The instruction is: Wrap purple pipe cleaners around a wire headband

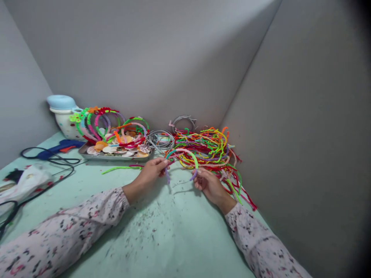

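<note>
Between my two hands is an arched headband (189, 153) wrapped in fuzzy pipe cleaner, with purple ends and teal, pink and lime green stretches. My left hand (153, 170) pinches its left side, just above the purple end. The fingers of my right hand (207, 184) are closed on its right side, near the other purple end. Just behind the headband lies a tangled heap of colourful pipe cleaners (214, 144). A lime green pipe cleaner (118, 168) rests on the table to the left of my left hand.
A metal tray (116, 157) holds seashells (110, 149) and several wrapped headbands (95, 123). Coiled grey wire (160, 139) lies beside it. At the left are a white pot with a blue lid (61, 102), a blue glue gun (60, 148), a black cable (68, 173) and a plastic bag (34, 177).
</note>
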Available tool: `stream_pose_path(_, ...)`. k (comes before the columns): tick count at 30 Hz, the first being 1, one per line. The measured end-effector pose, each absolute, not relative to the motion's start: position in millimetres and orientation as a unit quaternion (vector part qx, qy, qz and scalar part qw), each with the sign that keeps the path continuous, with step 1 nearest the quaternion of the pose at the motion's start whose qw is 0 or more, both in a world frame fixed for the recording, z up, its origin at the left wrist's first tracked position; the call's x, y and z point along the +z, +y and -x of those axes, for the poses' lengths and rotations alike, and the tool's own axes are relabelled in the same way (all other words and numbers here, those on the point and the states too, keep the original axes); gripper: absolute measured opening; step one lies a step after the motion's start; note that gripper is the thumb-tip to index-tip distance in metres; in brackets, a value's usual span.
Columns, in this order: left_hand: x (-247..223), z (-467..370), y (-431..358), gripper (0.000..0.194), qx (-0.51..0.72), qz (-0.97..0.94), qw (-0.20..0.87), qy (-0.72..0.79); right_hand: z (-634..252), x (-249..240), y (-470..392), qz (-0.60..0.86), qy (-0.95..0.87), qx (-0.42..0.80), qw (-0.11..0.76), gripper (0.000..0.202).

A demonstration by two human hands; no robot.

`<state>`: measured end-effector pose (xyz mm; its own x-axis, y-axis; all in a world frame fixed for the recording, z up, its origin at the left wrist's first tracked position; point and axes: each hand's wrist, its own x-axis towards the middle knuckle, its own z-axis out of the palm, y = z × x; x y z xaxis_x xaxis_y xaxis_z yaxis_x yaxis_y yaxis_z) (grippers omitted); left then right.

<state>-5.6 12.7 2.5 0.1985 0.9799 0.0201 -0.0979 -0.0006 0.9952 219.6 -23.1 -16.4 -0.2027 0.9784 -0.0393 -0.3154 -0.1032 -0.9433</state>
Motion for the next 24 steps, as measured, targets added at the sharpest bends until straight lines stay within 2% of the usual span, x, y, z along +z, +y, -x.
stream_pose_path(7,-11,3,0,0.030,0.487,-0.496,0.591,0.410,-215,-17,-31,0.384,-0.467,0.635,0.480,0.026)
stream_pose_path(15,-17,4,1,0.028,0.494,-0.483,0.595,0.410,-215,-21,-31,0.394,-0.495,0.618,0.467,0.023)
stream_pose_path(24,-14,6,-1,0.032,0.493,-0.471,0.613,0.400,-214,-23,-31,0.381,-0.461,0.634,0.490,0.019)
